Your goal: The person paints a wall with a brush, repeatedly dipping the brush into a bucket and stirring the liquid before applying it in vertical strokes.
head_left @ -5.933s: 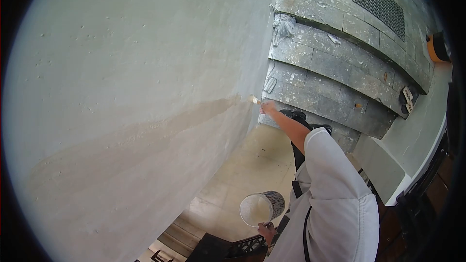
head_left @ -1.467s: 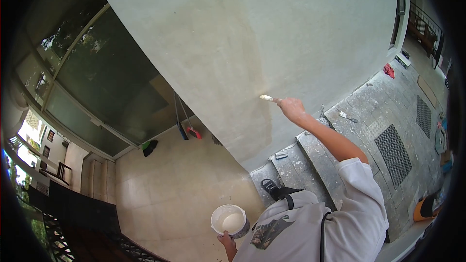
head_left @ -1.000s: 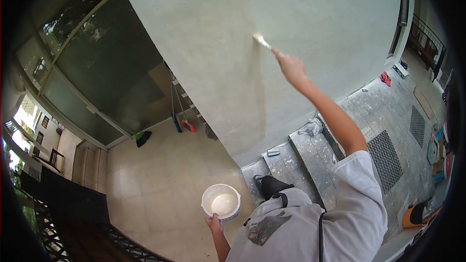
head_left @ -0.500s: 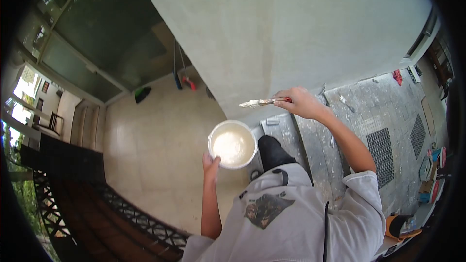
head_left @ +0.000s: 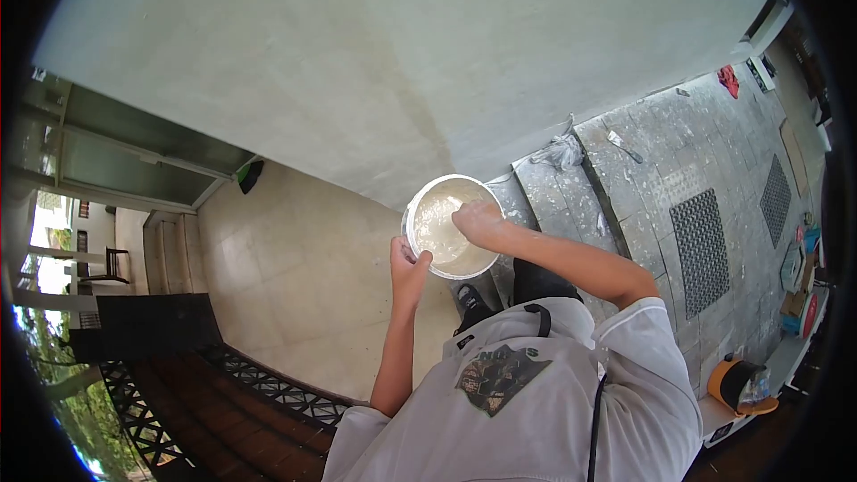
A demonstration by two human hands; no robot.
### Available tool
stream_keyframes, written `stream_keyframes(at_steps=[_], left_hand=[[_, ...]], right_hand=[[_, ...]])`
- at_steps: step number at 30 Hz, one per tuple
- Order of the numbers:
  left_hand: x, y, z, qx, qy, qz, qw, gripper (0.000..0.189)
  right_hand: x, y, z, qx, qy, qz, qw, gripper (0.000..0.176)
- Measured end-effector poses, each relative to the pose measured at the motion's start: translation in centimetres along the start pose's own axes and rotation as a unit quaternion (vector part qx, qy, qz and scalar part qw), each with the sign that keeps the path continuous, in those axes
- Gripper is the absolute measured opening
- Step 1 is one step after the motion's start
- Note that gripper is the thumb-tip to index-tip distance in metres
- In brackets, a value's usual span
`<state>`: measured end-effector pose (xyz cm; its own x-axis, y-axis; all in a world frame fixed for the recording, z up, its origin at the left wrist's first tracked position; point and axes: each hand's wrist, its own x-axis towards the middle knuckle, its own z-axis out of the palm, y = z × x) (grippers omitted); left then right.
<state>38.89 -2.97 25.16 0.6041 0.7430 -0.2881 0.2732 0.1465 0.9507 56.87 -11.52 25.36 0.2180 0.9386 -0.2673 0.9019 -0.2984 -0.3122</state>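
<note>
My left hand [head_left: 411, 270] grips the near-left rim of a white bucket [head_left: 408, 225], its thumb over the edge and the other fingers on the outside. Creamy white paint [head_left: 437, 221] lies inside, lumpy and wet-looking. My right hand [head_left: 480, 221] reaches over the bucket's right side and down into it, fingers closed. The paintbrush it holds is hidden under the hand. A pale wall [head_left: 357, 71] with a damp-looking darker streak rises just beyond the bucket.
Paint-spattered grey steps [head_left: 558, 192] lie to the right, with a crumpled plastic sheet [head_left: 562, 153] and another brush [head_left: 625, 147] on them. Farther along are a dark mat [head_left: 701, 250] and a red cloth [head_left: 728, 80]. A dark railing [head_left: 268, 384] runs at lower left.
My right hand has moved down and left, taking the paintbrush from beside the wall into the bucket. The bucket has shifted up and right in view. The camera view has turned.
</note>
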Motion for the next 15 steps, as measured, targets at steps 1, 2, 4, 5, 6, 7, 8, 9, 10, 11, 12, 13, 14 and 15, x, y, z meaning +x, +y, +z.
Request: stream_keyframes(at_steps=[1,2,4,5,6,7,8,9,10,11,12,13,14,15], left_hand=[[-0.2,0.6,1.7,0.007,-0.001,-0.006,1.000,0.024],[-0.5,1.1,3.2,0.013,0.001,-0.013,1.000,0.024],[-1.0,3.0,5.9,0.010,0.006,-0.023,1.000,0.023],[-1.7,4.1,6.8,0.005,0.010,-0.032,0.999,0.022],[-2.7,5.2,7.3,0.001,0.013,-0.044,0.999,0.022],[-3.4,6.6,7.8,-0.013,0.013,-0.054,0.998,0.021],[-4.3,8.4,8.3,-0.028,0.013,-0.063,0.998,0.020],[-5.0,10.0,8.8,-0.047,0.015,-0.070,0.996,0.020],[-5.7,11.2,9.1,-0.054,0.010,-0.072,0.996,0.020],[-6.3,12.1,9.0,-0.062,0.008,-0.073,0.995,0.020],[-6.7,13.0,9.0,-0.069,0.007,-0.072,0.995,0.020],[-7.1,14.2,9.2,-0.079,0.011,-0.074,0.994,0.020],[-7.7,15.3,9.5,-0.088,0.014,-0.080,0.993,0.021],[-8.0,15.9,9.6,-0.097,0.015,-0.084,0.992,0.022]], right_hand=[[-0.5,0.7,-0.6,0.004,-0.020,0.004,1.000,0.015],[-1.4,1.4,-1.2,0.007,-0.042,0.006,0.999,0.016],[-4.3,2.9,-4.5,0.029,-0.046,0.004,0.998,0.016],[-5.9,3.5,-6.3,0.042,-0.049,0.001,0.998,0.016],[-7.7,4.1,-8.2,0.076,-0.034,0.020,0.996,0.017],[-9.5,4.8,-10.3,0.109,-0.017,0.040,0.993,0.019],[-11.4,5.8,-12.4,0.139,0.000,0.059,0.988,0.020],[-13.3,6.8,-14.7,0.199,0.005,0.051,0.979,0.024],[-15.0,8.2,-16.3,0.256,0.008,0.041,0.966,0.028],[-16.3,10.0,-16.7,0.350,0.006,0.018,0.937,0.029],[-17.3,11.6,-16.9,0.440,0.002,-0.006,0.898,0.030],[-18.5,12.1,-18.0,0.508,-0.004,0.037,0.861,0.029],[-20.3,12.2,-19.6,0.573,-0.013,0.084,0.815,0.029],[-21.4,12.6,-20.4,0.632,-0.019,0.131,0.763,0.028]])
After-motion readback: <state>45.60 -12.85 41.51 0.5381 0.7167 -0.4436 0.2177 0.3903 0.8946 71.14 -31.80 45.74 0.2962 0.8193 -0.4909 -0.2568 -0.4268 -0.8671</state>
